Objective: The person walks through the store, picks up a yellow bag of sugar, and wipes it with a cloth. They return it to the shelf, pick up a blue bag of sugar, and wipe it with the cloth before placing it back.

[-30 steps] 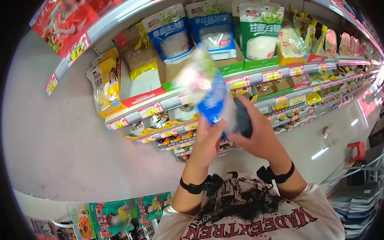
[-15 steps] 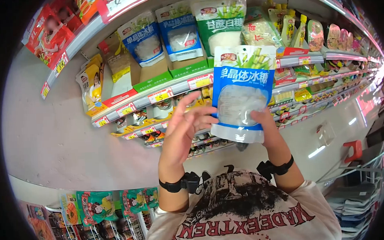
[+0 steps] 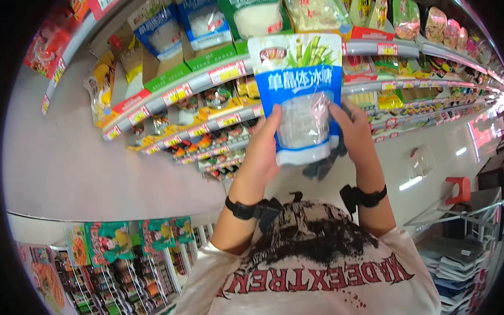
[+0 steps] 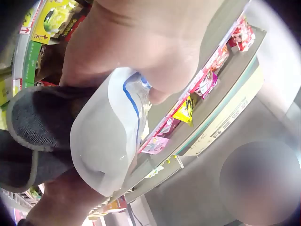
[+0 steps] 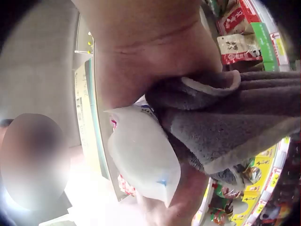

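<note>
A blue and white bag of rock sugar point(image 3: 302, 83) is held upright in front of the chest, its printed front facing the head camera. My left hand point(image 3: 265, 143) grips the bag's lower left side, thumb on the front. At the opposite side my right hand point(image 3: 356, 131) pinches the bag's edge and also holds a grey cloth point(image 5: 202, 127), which hangs behind the bag. Both wrist views show the bag's whitish bottom point(image 4: 101, 136) between the hands, with the cloth beside it. The fingers behind the bag are mostly hidden.
Beyond the bag, a store shelf point(image 3: 205, 78) carries more blue rock sugar bags point(image 3: 205, 23), a green sugar bag point(image 3: 254, 16) and other packets. Lower shelves hold small packages. A red stool point(image 3: 458, 190) stands at right; a rack of hanging packets point(image 3: 113, 240) is at lower left.
The bag was turned from a blurred tilt to face the head camera, then shifted left and up in view. My left hand came off it half a second ago and now grips its side again.
</note>
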Action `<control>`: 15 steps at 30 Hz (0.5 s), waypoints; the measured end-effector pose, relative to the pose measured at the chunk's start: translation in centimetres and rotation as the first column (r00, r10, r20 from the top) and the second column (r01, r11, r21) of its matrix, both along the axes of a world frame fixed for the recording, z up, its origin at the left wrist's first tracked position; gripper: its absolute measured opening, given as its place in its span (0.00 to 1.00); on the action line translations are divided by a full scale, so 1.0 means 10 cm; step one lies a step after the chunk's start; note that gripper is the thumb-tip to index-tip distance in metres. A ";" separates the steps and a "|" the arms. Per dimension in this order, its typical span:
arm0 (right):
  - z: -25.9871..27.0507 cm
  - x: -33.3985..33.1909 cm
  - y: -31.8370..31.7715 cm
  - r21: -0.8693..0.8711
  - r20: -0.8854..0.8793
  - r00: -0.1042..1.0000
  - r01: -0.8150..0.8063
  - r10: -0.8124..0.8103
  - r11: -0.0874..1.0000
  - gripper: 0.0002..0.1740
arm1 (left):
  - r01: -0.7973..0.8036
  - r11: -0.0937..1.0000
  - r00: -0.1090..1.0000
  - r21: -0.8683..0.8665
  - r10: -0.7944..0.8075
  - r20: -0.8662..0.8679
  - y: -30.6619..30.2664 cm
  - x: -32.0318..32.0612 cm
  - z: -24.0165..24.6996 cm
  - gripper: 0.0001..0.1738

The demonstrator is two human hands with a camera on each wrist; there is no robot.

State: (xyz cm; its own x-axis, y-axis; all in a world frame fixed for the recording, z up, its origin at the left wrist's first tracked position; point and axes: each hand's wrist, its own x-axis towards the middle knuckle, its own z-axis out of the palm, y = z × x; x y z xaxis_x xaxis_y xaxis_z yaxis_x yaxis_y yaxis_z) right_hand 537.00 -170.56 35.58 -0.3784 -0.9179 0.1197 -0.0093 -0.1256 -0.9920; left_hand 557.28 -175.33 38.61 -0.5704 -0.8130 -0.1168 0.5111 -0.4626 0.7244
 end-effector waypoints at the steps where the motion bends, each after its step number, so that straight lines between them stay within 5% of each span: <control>1: 0.01 -0.05 0.05 -0.002 0.021 0.999 0.027 -0.027 1.000 0.12 | -0.015 1.000 0.999 -0.022 0.015 0.028 0.02 -0.04 0.01 0.28; 7: 0.38 -0.10 0.14 -0.344 0.221 0.963 0.225 -0.154 0.912 0.14 | -0.050 0.997 0.994 -0.058 0.055 0.091 0.11 -0.21 0.12 0.28; 8: 0.48 -0.04 0.23 -0.327 0.268 0.962 0.139 -0.050 0.935 0.20 | -0.058 0.995 0.992 -0.086 0.067 0.110 0.13 -0.22 0.14 0.28; 11: 0.60 0.31 0.20 -0.520 -0.099 0.995 -0.050 -0.002 0.853 0.24 | -0.076 0.986 0.987 -0.149 0.096 0.128 0.18 -0.24 0.12 0.27; 12: 0.59 0.38 0.17 -0.503 -0.350 0.931 -0.095 -0.102 0.859 0.25 | -0.092 0.980 0.985 -0.174 0.115 0.128 0.20 -0.26 0.10 0.27; 14: 0.52 0.46 0.07 -0.442 -0.753 0.601 -0.161 -0.268 0.882 0.28 | -0.098 0.986 0.990 -0.135 0.111 0.089 0.24 -0.27 0.10 0.27; 15: 0.44 0.46 0.00 -0.455 -0.719 0.656 -0.194 -0.230 0.869 0.29 | -0.120 0.986 0.990 -0.118 0.128 0.061 0.23 -0.26 0.10 0.28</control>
State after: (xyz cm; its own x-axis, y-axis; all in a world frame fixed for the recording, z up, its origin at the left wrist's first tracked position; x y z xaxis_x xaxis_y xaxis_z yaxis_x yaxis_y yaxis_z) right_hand 541.62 -170.58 40.01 0.0173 -0.6582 0.7527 -0.7051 -0.5418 -0.4575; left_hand 554.68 -173.04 39.58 -0.4584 -0.8871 -0.0543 0.5073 -0.3113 0.8036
